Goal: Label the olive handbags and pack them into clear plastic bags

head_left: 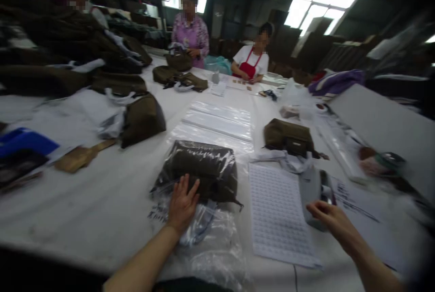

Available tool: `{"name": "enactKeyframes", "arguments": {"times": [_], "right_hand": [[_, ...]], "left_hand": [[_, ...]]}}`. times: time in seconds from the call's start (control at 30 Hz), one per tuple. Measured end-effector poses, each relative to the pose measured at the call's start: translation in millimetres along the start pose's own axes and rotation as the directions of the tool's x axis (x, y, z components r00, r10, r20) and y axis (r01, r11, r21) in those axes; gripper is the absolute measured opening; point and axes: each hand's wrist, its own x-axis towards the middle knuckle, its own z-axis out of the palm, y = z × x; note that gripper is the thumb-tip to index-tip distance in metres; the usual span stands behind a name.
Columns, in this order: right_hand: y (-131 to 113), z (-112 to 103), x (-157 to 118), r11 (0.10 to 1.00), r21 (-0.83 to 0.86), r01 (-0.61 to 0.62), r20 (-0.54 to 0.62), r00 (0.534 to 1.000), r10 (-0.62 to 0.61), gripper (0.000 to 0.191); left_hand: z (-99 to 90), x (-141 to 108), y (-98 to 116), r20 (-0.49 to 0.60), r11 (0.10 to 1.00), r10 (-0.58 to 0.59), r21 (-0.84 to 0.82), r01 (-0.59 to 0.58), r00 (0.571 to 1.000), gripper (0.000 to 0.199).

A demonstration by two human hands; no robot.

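Table: a wide white table [102, 210] reaches ahead of you, its near edge just in front of your body.
Room to the left: white surface spreads from the wrapped bag [207, 165] towards the near left corner.
Room to the right: a printed sheet [278, 215] lies just beside the wrapped bag.
Wrapped bag: dark, in clear plastic, by the middle of the near edge, loose film trailing towards you.
Left hand: your left hand [183, 203] rests palm down on the bag's near side, fingers extended and slightly spread, not curled around it.
Right hand: your right hand [328, 217] is at a grey device [310, 192] right of the sheet, thumb and fingers bent close together; whether they grip anything, I cannot tell.
Beyond: flat clear bags [217, 122] lie towards the far edge.
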Motion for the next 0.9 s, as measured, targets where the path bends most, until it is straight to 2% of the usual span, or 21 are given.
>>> {"name": "enactKeyframes", "arguments": {"times": [0.03,0.07,0.1,0.17,0.2,0.23,0.27,0.3,0.37,0.47,0.53,0.63,0.7,0.77,0.8,0.83,0.87,0.9], "right_hand": [[-36.3,12.6,8.7,0.993,-0.003,0.12,0.132,0.984,-0.118,0.037],[-74.4,29.0,16.4,0.97,0.001,0.243,0.27,0.934,-0.235,0.035],[-112.8,48.6,22.5,0.932,0.006,0.361,0.399,0.854,-0.334,0.034],[-184.0,94.3,30.4,0.814,0.002,0.58,0.595,0.654,-0.467,0.03],[-214.0,118.9,32.8,0.726,-0.04,0.687,0.674,0.555,-0.488,0.028],[-239.2,143.8,34.5,0.613,-0.109,0.783,0.733,0.48,-0.482,0.026],[-259.0,168.1,35.6,0.502,-0.174,0.847,0.774,0.432,-0.462,0.025],[-273.7,191.1,36.1,0.401,-0.238,0.885,0.796,0.414,-0.442,0.023],[-289.9,230.3,36.0,0.262,-0.357,0.897,0.788,0.44,-0.43,0.018],[-295.8,262.5,38.9,0.141,-0.505,0.852,0.726,0.507,-0.465,0.01],[-297.5,263.1,46.9,0.103,-0.577,0.81,0.668,0.541,-0.511,0.017],[-299.0,235.1,67.7,0.132,-0.682,0.719,0.527,0.609,-0.593,0.043],[-289.6,202.8,80.8,0.178,-0.738,0.651,0.418,0.648,-0.636,0.044],[-260.9,167.7,85.9,0.216,-0.766,0.606,0.335,0.662,-0.67,0.038],[-237.9,152.0,83.9,0.214,-0.761,0.613,0.315,0.637,-0.704,0.036],[-209.4,138.8,78.4,0.195,-0.745,0.638,0.31,0.59,-0.745,0.038],[-176.9,129.0,69.5,0.154,-0.714,0.683,0.316,0.51,-0.8,0.042],[-142.3,123.2,57.5,0.084,-0.672,0.736,0.337,0.404,-0.85,0.048]], "left_hand": [[-0.8,0.4,0.0,0.012,1.0,-0.005,0.005,0.005,1.0,0.045],[-1.7,0.7,0.0,0.015,1.0,-0.01,0.009,0.01,1.0,0.046],[-2.8,0.7,0.1,0.016,1.0,-0.014,0.009,0.014,1.0,0.047],[-5.9,-0.4,1.0,0.009,1.0,-0.019,0.002,0.019,1.0,0.05],[-7.5,-1.4,1.6,0.004,1.0,-0.022,-0.008,0.022,1.0,0.051],[-8.9,-2.5,2.1,-0.002,0.999,-0.026,-0.022,0.026,1.0,0.052],[-9.9,-3.6,2.4,-0.007,0.999,-0.03,-0.039,0.03,1.0,0.052],[-10.5,-4.6,2.4,-0.012,0.998,-0.036,-0.059,0.036,0.999,0.052],[-10.5,-6.0,1.8,-0.021,0.994,-0.051,-0.1,0.049,0.998,0.05],[-9.0,-7.5,0.1,-0.026,0.989,-0.079,-0.127,0.075,0.997,0.047],[-8.1,-8.4,-0.7,-0.017,0.991,-0.076,-0.108,0.074,0.997,0.049],[-6.9,-9.4,-0.9,0.03,0.998,-0.017,-0.06,0.019,0.999,0.053],[-6.1,-9.5,-0.7,0.067,0.999,0.015,-0.034,-0.013,0.998,0.056],[-5.5,-8.9,-0.8,0.092,1.0,0.022,-0.016,-0.02,0.995,0.059],[-5.2,-8.1,-1.2,0.101,1.0,0.021,-0.01,-0.02,0.995,0.059],[-5.0,-6.7,-2.0,0.109,1.0,0.023,-0.007,-0.023,0.994,0.06],[-4.6,-4.5,-3.2,0.117,0.999,0.032,-0.006,-0.031,0.993,0.06],[-3.9,-1.3,-5.0,0.125,0.999,0.046,-0.007,-0.045,0.991,0.06]]}}
